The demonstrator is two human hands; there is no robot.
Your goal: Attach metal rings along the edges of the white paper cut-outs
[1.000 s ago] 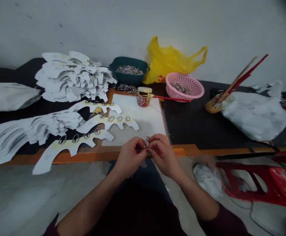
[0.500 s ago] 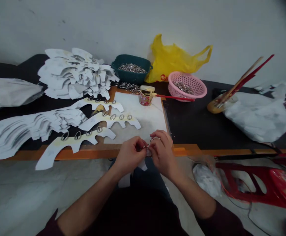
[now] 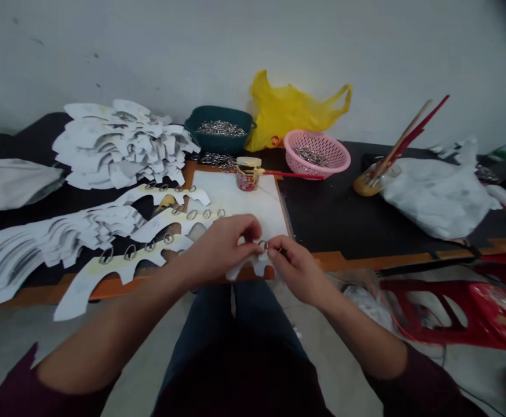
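Observation:
My left hand and my right hand meet at the front edge of the low table. Both pinch a small metal ring against a white cut-out piece lying at the table's edge. The left fingers press the piece down; the right fingertips grip the ring from the right. To the left lie three more white pieces with rows of metal rings set on yellowish glue strips.
Fanned stacks of white pieces cover the table's left. At the back stand a green basket and a pink basket of rings, a yellow bag, a glue jar with a red brush, a white bag. A red stool lies right.
My hands moved forward from over my lap to the table edge. A white piece now lies under them, with the ring held against it.

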